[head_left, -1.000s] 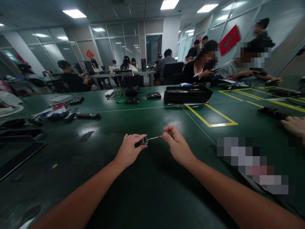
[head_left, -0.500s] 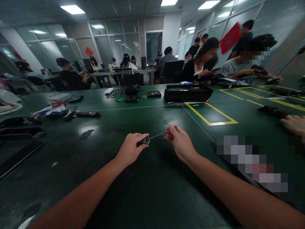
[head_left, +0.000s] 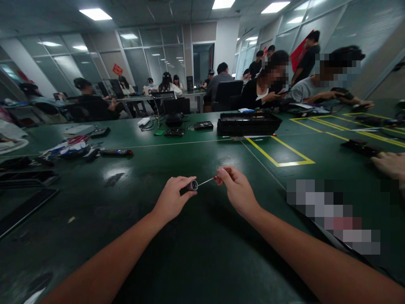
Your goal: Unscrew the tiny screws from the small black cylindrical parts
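Over the green tabletop (head_left: 177,261), my left hand (head_left: 172,198) grips a short dark cylinder (head_left: 193,185) between thumb and fingers. Its round, metal-rimmed end faces right and towards me. My right hand (head_left: 237,188) is closed on a thin screwdriver (head_left: 206,182) with a slim metal shaft and a bit of red at the handle. Most of the handle is hidden by the fingers. The shaft points left, its tip at the cylinder's open end; whether it touches inside I cannot tell.
A black open box (head_left: 248,123) stands ahead, near yellow tape markings (head_left: 294,163). Left lie a dark pen-shaped tool (head_left: 116,152), a pile of cables and parts (head_left: 72,147) and a flat black panel (head_left: 27,213). Another person's hand (head_left: 390,164) rests at the right edge. People sit across the table.
My right hand has shifted slightly left, bringing the screwdriver closer to the cylinder. My left hand holds nearly still. In the background, a standing person has moved left.
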